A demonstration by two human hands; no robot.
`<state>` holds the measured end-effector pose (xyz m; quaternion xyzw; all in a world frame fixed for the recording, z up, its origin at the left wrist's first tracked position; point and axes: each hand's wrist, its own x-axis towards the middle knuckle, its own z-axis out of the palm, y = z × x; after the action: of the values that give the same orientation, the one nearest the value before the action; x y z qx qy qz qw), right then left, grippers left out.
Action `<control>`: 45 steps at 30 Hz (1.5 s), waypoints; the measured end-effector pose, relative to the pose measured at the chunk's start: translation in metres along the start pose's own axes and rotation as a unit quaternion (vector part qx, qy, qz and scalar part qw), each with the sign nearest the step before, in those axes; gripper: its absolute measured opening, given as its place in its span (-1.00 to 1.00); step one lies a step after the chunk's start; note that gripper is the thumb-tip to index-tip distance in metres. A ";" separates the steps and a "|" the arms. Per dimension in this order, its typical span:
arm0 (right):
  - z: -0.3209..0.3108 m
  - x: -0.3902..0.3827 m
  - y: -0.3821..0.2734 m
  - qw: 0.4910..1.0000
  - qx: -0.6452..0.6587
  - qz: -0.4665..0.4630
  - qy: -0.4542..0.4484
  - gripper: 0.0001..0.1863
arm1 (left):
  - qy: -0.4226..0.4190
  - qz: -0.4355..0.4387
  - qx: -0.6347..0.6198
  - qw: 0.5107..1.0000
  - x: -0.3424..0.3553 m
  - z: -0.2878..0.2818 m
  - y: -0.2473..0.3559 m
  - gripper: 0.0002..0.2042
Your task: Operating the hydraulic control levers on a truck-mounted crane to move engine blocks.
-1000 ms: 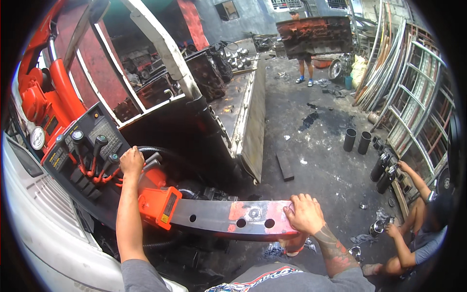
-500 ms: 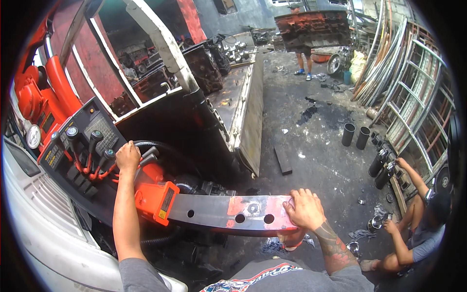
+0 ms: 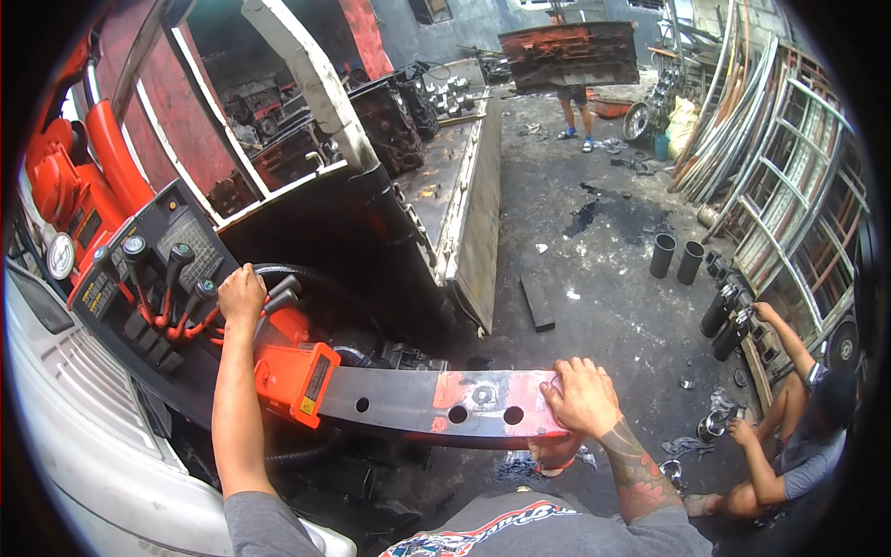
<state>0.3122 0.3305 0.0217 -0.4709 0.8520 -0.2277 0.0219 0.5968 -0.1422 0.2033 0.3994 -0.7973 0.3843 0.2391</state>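
Observation:
My left hand [image 3: 241, 294] is closed at the right end of a row of control levers [image 3: 179, 265] on a dark panel [image 3: 200, 223]. It grips a lever there, whose knob its fingers hide. Over the outer end of a steel beam [image 3: 399, 395] lies my right hand [image 3: 583, 397], its thumb apart from the fingers. The beam is bare grey metal with patches of red paint and several round holes. It comes out of an orange sleeve [image 3: 302, 381] beside the levers.
A truck bed [image 3: 475, 232] holding engine parts stands ahead. At right, a crouching person [image 3: 803, 446] handles metal parts near black cylinders [image 3: 663, 255]. Farther back, another person carries a large rusty panel [image 3: 571, 58]. Ladders [image 3: 789, 176] and pipes lean at right; a dark block [image 3: 536, 304] lies on the floor.
The far person with the rusty panel has shifted left. My left hand has barely moved with the lever, and my right hand stays on the beam's end.

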 end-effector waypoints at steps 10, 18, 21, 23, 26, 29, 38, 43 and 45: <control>-0.001 0.000 -0.001 1.000 -0.001 0.002 0.015 -0.52 | -0.013 -0.013 0.008 1.000 -0.001 0.003 -0.001 -0.85; -0.001 0.000 -0.001 1.000 -0.001 0.000 -0.004 -0.54 | 0.016 0.003 -0.002 1.000 0.000 0.001 0.000 -0.84; -0.002 0.000 -0.001 1.000 0.000 -0.001 -0.002 -0.54 | 0.022 0.006 -0.006 1.000 -0.001 0.001 0.000 -0.84; -0.002 0.000 -0.001 1.000 0.000 -0.002 0.000 -0.54 | -0.005 -0.010 -0.001 1.000 -0.001 0.002 -0.001 -0.84; -0.003 0.000 -0.001 1.000 0.008 0.000 -0.006 -0.53 | -0.003 -0.005 -0.007 1.000 -0.001 0.001 -0.001 -0.83; -0.003 0.001 -0.001 1.000 0.004 -0.005 -0.004 -0.55 | -0.001 0.001 -0.015 1.000 -0.007 -0.006 -0.001 -0.85; -0.002 0.000 -0.003 1.000 0.003 -0.005 0.010 -0.54 | 0.009 0.061 -0.036 0.997 -0.041 -0.035 -0.015 -0.89; 0.000 -0.001 0.000 0.999 0.005 -0.012 0.036 -0.55 | -0.010 0.052 -0.036 0.998 -0.038 -0.039 -0.011 -0.88; 0.003 -0.002 0.003 1.000 0.012 -0.010 0.016 -0.55 | -0.013 0.056 -0.025 0.998 -0.040 -0.042 -0.010 -0.87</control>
<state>0.3112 0.3323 0.0175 -0.4751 0.8450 -0.2453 0.0114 0.6306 -0.0946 0.2047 0.3530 -0.8306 0.3721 0.2167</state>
